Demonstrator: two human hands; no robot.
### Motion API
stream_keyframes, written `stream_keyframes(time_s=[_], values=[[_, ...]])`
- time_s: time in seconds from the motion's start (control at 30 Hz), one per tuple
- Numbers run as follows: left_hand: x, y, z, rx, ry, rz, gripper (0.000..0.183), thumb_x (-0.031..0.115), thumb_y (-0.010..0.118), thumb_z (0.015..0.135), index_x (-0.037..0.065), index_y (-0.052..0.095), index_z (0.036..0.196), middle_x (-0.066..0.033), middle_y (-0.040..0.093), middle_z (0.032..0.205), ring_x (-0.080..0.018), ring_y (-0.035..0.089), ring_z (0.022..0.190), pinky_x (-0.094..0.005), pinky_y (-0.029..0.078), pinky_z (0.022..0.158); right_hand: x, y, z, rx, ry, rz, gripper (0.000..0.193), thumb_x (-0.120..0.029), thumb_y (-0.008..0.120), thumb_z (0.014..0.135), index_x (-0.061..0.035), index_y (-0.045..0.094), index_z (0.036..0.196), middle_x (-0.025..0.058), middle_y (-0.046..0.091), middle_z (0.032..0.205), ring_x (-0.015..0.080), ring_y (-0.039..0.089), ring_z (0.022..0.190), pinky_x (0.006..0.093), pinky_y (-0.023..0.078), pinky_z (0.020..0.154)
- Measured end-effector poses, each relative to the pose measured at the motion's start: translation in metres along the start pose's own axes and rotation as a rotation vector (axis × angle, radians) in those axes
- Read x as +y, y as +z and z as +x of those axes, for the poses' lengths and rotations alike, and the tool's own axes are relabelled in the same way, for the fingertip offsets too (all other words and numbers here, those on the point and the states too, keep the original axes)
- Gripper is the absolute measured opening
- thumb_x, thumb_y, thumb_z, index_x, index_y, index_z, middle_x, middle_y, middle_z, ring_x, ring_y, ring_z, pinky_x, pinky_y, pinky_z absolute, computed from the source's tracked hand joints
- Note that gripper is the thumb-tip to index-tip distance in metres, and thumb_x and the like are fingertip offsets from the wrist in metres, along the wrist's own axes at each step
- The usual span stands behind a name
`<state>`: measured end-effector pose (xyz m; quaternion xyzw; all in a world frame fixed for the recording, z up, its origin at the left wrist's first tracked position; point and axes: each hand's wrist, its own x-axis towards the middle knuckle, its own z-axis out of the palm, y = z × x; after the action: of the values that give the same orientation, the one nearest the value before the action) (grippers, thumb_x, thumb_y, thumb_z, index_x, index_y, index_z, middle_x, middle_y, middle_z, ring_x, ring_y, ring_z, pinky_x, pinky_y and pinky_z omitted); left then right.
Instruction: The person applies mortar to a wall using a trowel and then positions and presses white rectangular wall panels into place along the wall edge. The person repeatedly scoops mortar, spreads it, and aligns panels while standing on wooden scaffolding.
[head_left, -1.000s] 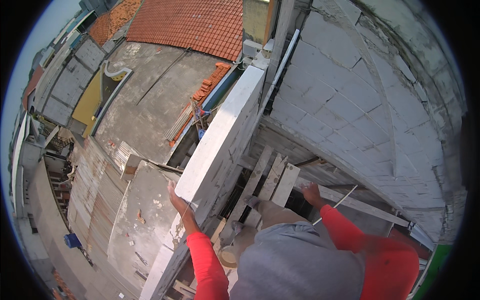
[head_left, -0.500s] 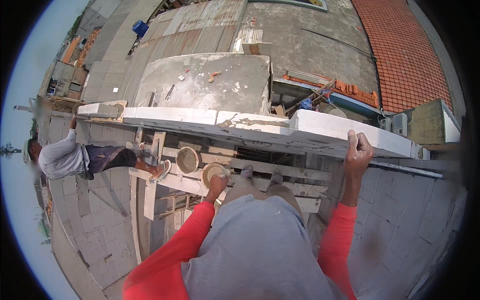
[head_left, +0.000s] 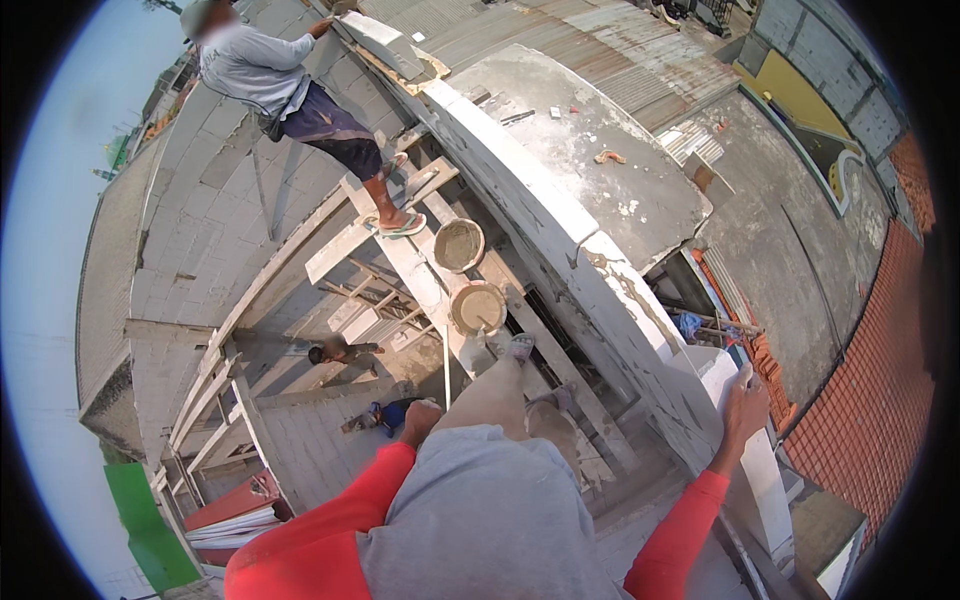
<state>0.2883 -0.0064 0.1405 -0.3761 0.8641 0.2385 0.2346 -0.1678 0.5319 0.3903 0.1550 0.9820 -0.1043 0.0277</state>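
Observation:
My right hand [head_left: 744,402] is closed over the top edge of a white block wall [head_left: 535,190], fingers bent across it. My left hand [head_left: 421,421] hangs beside my left thigh, its fingers curled in. Whatever it may hold is hidden. Just ahead of it, a round bucket of grey, wet-looking mix [head_left: 478,307] stands on the wooden planks. A second bucket [head_left: 459,245], also with grey mix, sits beyond the first. A thin pale pole [head_left: 446,362] shows close to my left hand. My feet [head_left: 521,346] are on the planks.
A co-worker [head_left: 262,75] stands farther along the planks [head_left: 408,265], one hand at the wall. Gaps between planks open onto a lower level, where a person [head_left: 343,352] and another figure [head_left: 393,414] show. Beyond the wall lie a concrete slab [head_left: 580,170] and a tiled roof [head_left: 850,385].
The view has swung left, so the wall now runs diagonally and the lower level shows. My left hand has come away from the near bucket toward my thigh. My right hand stays on the wall.

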Motion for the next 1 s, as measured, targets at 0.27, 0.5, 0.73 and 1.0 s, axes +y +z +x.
stream_keyframes(time_s=[0.27,0.5,0.73,1.0], values=[[-0.023,0.027,-0.034,-0.045,-0.132,0.024,0.034,0.039,0.072,0.081,0.008,0.082,0.091,-0.0194,0.078,0.096,-0.0359,0.077,0.098,-0.0451,0.061,0.084,0.006,0.007,0.003,0.007,-0.029,-0.116,0.061,-0.056,0.043,0.107,-0.0069,0.078,0.119,0.0265,0.074,0.11,0.0483,0.069,0.106,0.0581,0.054,0.089],[0.0,-0.019,0.016,-0.11,-0.33,-0.94,0.038,0.001,0.07,0.086,-0.005,0.071,0.124,-0.0174,0.078,0.102,-0.0181,0.075,0.089,-0.0294,0.059,0.081,0.015,0.018,0.01,0.091,-0.031,-0.257,0.066,-0.058,0.042,0.106,-0.0024,0.076,0.12,0.0303,0.073,0.109,0.0501,0.07,0.104,0.0577,0.055,0.088],[-0.014,-0.032,0.041,-0.089,-0.387,-1.206,0.036,0.0,0.068,0.092,-0.009,0.066,0.126,-0.0177,0.077,0.102,-0.0206,0.076,0.082,-0.031,0.06,0.075,0.042,0.026,0.024,0.067,-0.15,-0.258,0.069,-0.059,0.042,0.106,-0.0004,0.075,0.122,0.0316,0.073,0.112,0.0502,0.071,0.099,0.0594,0.055,0.081],[-0.076,-0.015,0.052,0.108,-0.433,-1.418,0.024,0.01,0.064,0.094,-0.006,0.073,0.109,-0.0172,0.078,0.088,-0.0217,0.078,0.075,-0.0319,0.064,0.069,0.037,0.022,0.024,0.079,-0.334,-0.01,0.078,-0.067,0.035,0.106,-0.0033,0.073,0.132,0.0309,0.074,0.117,0.0482,0.071,0.105,0.0578,0.054,0.084]])
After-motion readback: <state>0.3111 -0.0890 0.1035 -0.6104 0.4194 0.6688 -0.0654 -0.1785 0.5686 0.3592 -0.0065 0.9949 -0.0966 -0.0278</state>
